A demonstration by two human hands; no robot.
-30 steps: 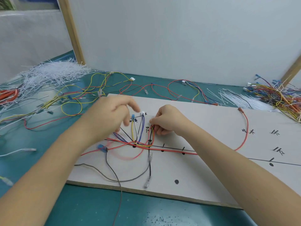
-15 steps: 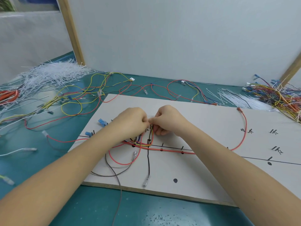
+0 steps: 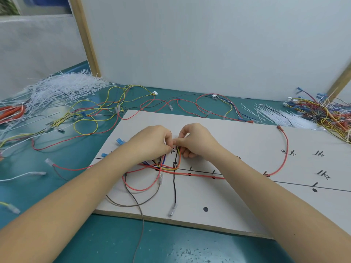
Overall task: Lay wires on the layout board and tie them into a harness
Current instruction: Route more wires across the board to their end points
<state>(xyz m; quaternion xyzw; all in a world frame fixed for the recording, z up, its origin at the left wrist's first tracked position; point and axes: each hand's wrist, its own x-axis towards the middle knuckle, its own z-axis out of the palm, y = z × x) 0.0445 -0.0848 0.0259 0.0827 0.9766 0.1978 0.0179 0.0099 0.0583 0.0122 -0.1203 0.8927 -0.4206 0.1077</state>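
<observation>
Wire bundle: red, yellow, blue, black strands, on layout board, left-centre, rising between both hands' fingertips. Left hand and right hand: fingers curled, pinching bundle top, fingertips touching. Loose wires beyond, on green table.

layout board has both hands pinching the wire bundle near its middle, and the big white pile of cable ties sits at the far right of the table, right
Not quite. In the head view both the left hand and right hand do pinch the wire bundle on the layout board, but the big white pile of cable ties lies at the far left of the table; only a smaller heap lies on the right.
</observation>
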